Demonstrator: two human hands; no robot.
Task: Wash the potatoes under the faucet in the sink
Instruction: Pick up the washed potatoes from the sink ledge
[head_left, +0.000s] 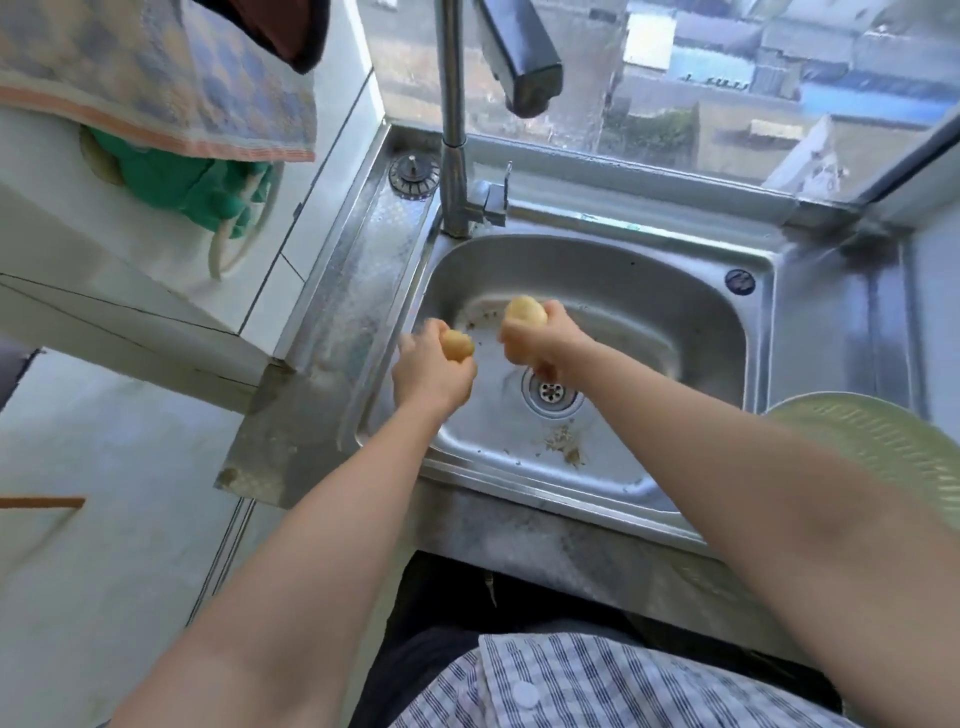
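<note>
1. Fingers (435, 332) of the left hand (431, 376) were curled round one potato (459, 347), and those of the right hand (545, 340) were wrapped round a second potato (525, 312). Both potatoes were held low over the basin, apart from each other and just left of the drain. The right hand was blurred, so the firmness of its hold could not be judged.
2. Within the sink (597, 270) no stream of water could be made out. If the tap was not running, dirt would only be rubbed about rather than rinsed off.
3. The faucet (451, 156) was seen to carry its spout (527, 73) high above the hands. Water falling that far onto a rounded potato would probably be thrown over the counter (519, 525) and the checked shirt (597, 686).
4. A green colander (883, 441) was set at the sink's right edge, close beside the right forearm. It could be knocked off by a careless sweep of that arm.
5. The drain (550, 392) was left open, while its strainer plug (414, 174) lay on the rim. A wet potato could be let slip and bruised against the steel.
6. Grit (563, 449) was scattered near the front wall. It could be flushed down and the drain clogged.
</note>
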